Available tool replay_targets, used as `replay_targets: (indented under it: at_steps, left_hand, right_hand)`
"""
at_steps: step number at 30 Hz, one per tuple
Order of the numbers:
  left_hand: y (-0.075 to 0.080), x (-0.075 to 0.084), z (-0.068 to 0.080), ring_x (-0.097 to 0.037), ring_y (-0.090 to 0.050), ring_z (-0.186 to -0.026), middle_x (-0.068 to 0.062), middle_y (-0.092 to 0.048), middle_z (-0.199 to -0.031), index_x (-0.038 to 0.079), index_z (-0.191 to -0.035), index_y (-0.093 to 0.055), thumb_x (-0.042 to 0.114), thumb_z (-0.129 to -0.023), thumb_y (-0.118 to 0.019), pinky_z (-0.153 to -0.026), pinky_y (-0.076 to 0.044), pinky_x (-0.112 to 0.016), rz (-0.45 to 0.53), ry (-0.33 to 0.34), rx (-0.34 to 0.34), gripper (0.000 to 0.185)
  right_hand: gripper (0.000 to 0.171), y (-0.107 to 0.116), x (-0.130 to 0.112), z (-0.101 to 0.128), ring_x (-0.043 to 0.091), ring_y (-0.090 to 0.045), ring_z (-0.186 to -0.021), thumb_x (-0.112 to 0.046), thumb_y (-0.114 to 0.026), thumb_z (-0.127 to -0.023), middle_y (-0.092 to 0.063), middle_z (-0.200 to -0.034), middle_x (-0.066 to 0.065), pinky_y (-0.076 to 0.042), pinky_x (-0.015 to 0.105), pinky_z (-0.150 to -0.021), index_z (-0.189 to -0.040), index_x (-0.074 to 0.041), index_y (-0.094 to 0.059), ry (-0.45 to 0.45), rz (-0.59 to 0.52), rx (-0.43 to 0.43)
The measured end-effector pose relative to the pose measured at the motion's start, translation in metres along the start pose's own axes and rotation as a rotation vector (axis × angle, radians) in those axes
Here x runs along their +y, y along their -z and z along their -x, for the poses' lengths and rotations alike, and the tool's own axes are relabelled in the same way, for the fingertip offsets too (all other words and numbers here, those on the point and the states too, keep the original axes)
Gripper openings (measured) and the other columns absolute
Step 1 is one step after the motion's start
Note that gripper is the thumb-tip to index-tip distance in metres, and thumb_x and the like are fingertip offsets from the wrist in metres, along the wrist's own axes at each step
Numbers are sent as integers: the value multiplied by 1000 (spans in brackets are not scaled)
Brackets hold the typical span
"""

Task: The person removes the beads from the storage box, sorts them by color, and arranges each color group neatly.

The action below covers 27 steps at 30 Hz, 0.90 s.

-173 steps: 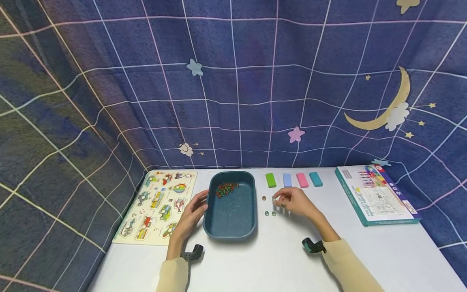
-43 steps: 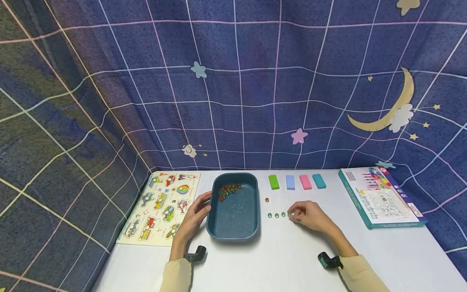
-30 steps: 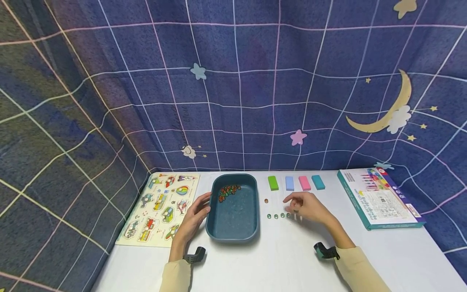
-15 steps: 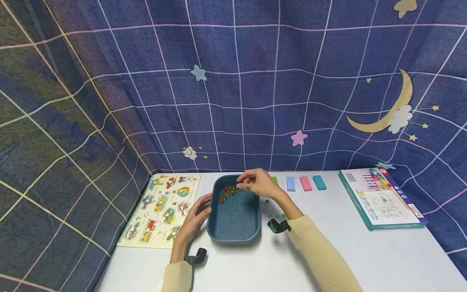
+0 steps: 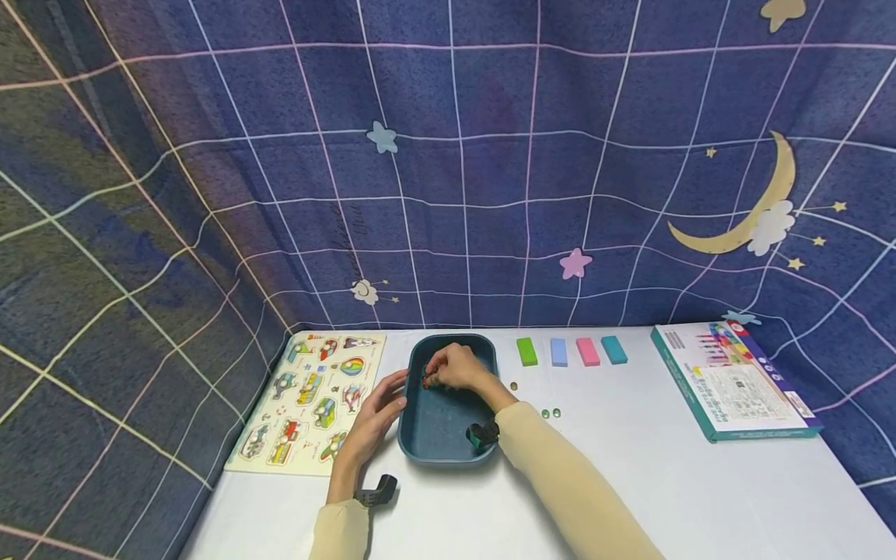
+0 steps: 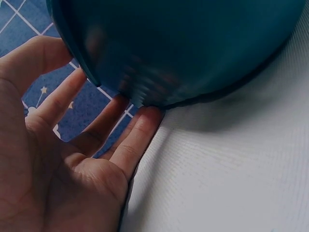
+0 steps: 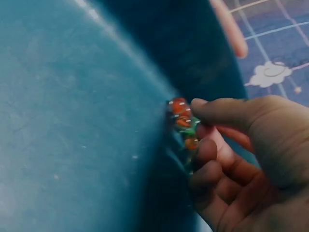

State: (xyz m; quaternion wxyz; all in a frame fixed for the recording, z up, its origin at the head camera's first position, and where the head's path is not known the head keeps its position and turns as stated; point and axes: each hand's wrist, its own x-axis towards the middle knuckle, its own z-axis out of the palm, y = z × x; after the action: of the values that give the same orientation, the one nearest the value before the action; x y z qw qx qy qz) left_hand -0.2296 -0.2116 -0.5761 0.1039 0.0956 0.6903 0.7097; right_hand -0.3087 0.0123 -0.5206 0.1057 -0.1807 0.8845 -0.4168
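Head view: the right hand (image 5: pixel 453 367) reaches inside a teal plastic bin (image 5: pixel 439 429), its curled fingers at the pile of red-and-green glass beads (image 5: pixel 428 382) by the far left corner. The pile lies just beyond those fingertips, toward the left wall, and the hand covers much of it; the bin's long axis runs away from the person. The left hand (image 5: pixel 376 411) rests against that wall from outside, so the beads sit between the two hands, with the right nearer. Two green glass beads (image 5: pixel 551 414) and a brownish bead (image 5: pixel 514 386) lie on the white table, right of the bin.

Left wrist view: the left hand's fingers are extended and loosely spread, tips touching the bin's outer wall; it grasps nothing.

Right wrist view: the beads form a short strip along the foot of the wall, beside the thumb tip and bent fingers. Whether one is pinched, I cannot tell. Other fingertips show beyond the wall.
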Motion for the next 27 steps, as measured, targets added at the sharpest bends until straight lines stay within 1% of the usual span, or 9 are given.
replay_targets:
  at_steps: [2,5,8,13,15,17,21,24,27]
  left_hand:
    - [0,0,0,-33,-39,-149,-18,-38,-168,13,-161,-41,15,-105,-59,-111,-48,-21,-5,1,-2,59]
    - [0,0,0,-33,-38,-150,-17,-38,-168,15,-161,-42,17,-105,-60,-111,-47,-21,-13,5,-1,58]
    - [0,1,0,-32,-40,-148,-18,-38,-168,14,-161,-42,16,-105,-60,-111,-48,-21,-11,0,-2,58]
    - [-1,0,-1,-30,-42,-145,-21,-38,-167,11,-161,-41,13,-105,-59,-108,-50,-19,-4,-8,-1,58]
    - [-2,0,-1,-33,-41,-147,-21,-38,-167,11,-161,-41,13,-105,-58,-108,-50,-19,-3,-6,1,58]
    - [-2,0,-1,-36,-41,-148,-22,-39,-167,11,-161,-41,13,-105,-58,-109,-50,-20,-1,-10,-1,58]
    - [-2,0,-1,-32,-44,-147,-22,-39,-167,10,-161,-41,13,-105,-58,-110,-49,-20,-3,-19,-8,58]
    - [-1,0,-1,-28,-46,-144,-21,-40,-166,10,-161,-42,12,-105,-59,-110,-50,-21,-1,-18,0,58]
    - [0,0,0,-28,-45,-145,-21,-40,-166,10,-160,-42,12,-104,-59,-110,-50,-21,0,-12,7,59]
  right_hand:
    - [6,-4,3,-1,5,-52,-50,-7,-83,-85,-70,-67,-3,-42,18,-47,-91,-10,-83,-1,23,7]
    - [7,-6,5,-2,6,-53,-57,-6,-85,-83,-76,-74,1,-43,18,-52,-87,-10,-84,18,65,23]
    - [7,-6,5,-2,7,-53,-65,-8,-87,-81,-80,-81,2,-44,18,-58,-86,-11,-84,41,100,34]
    - [8,6,1,0,4,-55,-59,-10,-87,-83,-77,-74,3,-44,16,-56,-90,-9,-84,59,69,24]
    - [9,17,-2,3,3,-56,-57,-12,-86,-86,-76,-74,3,-45,17,-54,-94,-8,-83,72,29,13]
    - [11,31,-4,7,4,-56,-58,-16,-84,-89,-76,-76,3,-45,18,-55,-98,-8,-83,85,-5,10]
    - [18,66,0,26,7,-56,-58,-22,-81,-94,-76,-80,8,-46,22,-54,-106,-8,-82,91,-104,24]
    - [24,91,13,45,10,-53,-56,-24,-80,-95,-71,-76,6,-43,24,-52,-111,-6,-80,59,-197,45]
    - [26,110,33,65,10,-49,-56,-24,-79,-96,-63,-70,-1,-40,25,-52,-113,-5,-79,21,-227,61]
